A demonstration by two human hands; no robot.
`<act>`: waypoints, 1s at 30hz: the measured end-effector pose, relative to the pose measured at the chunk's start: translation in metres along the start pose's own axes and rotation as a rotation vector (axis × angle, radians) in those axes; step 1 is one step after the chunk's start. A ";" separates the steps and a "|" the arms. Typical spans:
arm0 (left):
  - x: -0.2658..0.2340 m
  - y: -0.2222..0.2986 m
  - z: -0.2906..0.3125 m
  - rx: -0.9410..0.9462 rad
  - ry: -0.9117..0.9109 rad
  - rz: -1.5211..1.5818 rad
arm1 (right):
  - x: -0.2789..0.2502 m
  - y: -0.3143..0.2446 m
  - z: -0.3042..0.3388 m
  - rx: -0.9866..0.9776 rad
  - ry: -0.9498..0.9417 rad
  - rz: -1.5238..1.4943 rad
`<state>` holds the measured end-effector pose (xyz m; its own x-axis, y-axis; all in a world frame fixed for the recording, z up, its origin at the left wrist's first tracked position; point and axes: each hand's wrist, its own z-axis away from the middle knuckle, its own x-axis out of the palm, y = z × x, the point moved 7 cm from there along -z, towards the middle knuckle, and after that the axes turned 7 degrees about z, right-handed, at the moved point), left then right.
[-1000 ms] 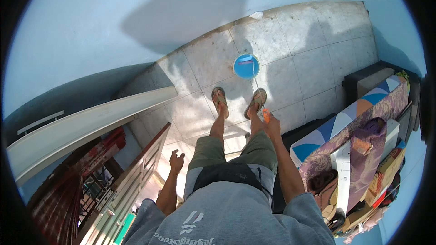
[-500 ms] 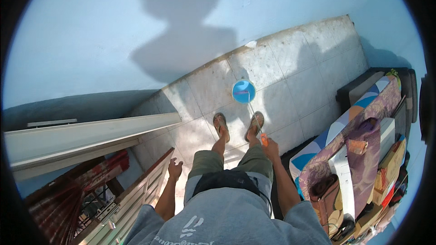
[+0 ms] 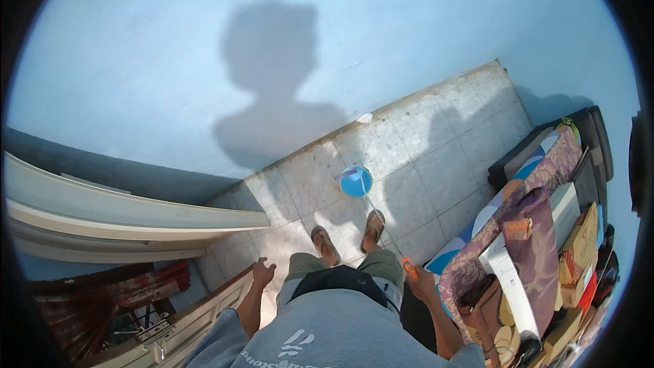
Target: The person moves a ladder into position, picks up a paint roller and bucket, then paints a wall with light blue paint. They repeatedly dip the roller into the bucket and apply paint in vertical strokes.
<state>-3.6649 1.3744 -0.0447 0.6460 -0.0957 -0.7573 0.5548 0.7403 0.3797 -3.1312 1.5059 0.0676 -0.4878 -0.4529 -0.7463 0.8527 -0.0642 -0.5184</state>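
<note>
Out from within the bucket [image 3: 353,195] toward its left rim: that is where the purple-and-white roller head [image 3: 346,174] has shifted since the earlier frame, while the right hand [image 3: 424,285] has drawn back toward the person, on the near right side of the bucket. Its fingers are folded round the orange handle [image 3: 409,269], and a pale, thin shaft [image 3: 368,202] slants from there to the bucket; whether the head rests on the rim or hangs just above it, I cannot tell. The step in hand looks like working the head at the bucket's edge. To do it well, I would keep the pull slow and low, roll any excess off against the inner wall, and let the head clear the rim before swinging it, since a sideways tug on so long a lever could tip the bucket. As for pose, the right arm hangs down and a little outward, elbow nearly straight, the hand nearer the person than the bucket is, so small wrist turns should become wide sweeps at the head. The left hand [image 3: 263,272] hangs well apart from the bucket, on its near left, fingers loosely bent and spread, nothing between them; it could steady the shaft if the head feels heavy.
</note>
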 end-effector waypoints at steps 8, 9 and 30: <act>-0.046 0.050 -0.041 0.109 0.033 0.074 | -0.019 -0.074 0.025 -0.102 0.224 -0.106; -0.050 0.049 -0.041 0.128 0.042 0.088 | -0.015 -0.079 0.021 -0.123 0.266 -0.098; -0.078 -0.011 0.091 -0.150 0.168 0.165 | -0.041 -0.133 -0.136 -0.426 0.543 -0.247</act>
<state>-3.6742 1.3135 0.0585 0.6182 0.1364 -0.7741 0.3573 0.8284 0.4313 -3.2496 1.6541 0.1103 -0.7746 0.0413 -0.6310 0.6130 0.2941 -0.7333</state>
